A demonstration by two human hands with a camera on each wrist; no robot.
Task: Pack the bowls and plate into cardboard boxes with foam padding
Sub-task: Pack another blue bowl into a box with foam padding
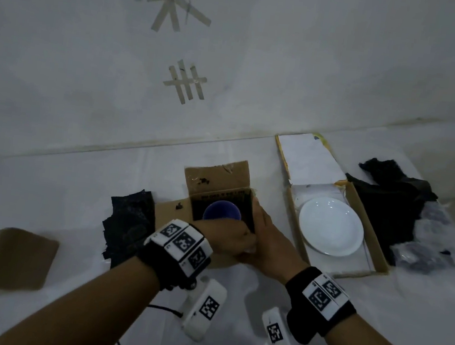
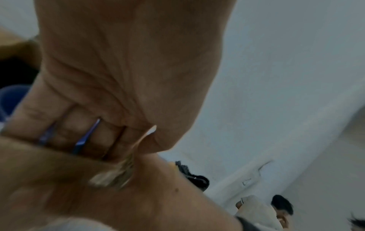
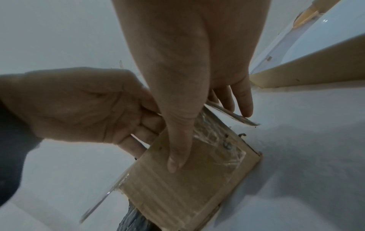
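A dark blue bowl (image 1: 222, 210) sits inside the small cardboard box (image 1: 217, 175), which is lined with black foam. My left hand (image 1: 229, 236) is at the box's near edge with its fingers curled over the near flap; blue shows between those fingers in the left wrist view, beside the bowl (image 2: 11, 96). My right hand (image 1: 266, 241) holds the box's right near corner. In the right wrist view its thumb lies flat on the taped cardboard side (image 3: 187, 187) and its fingers are behind a taped flap. A white plate (image 1: 330, 226) lies in the flat open box (image 1: 369, 228) to the right.
Black foam pieces lie left of the small box (image 1: 130, 223) and right of the flat box (image 1: 389, 205), the latter beside a plastic bag (image 1: 424, 250). Another cardboard box (image 1: 7, 256) lies at the near left. A white sheet (image 1: 309, 160) covers the flat box's raised lid.
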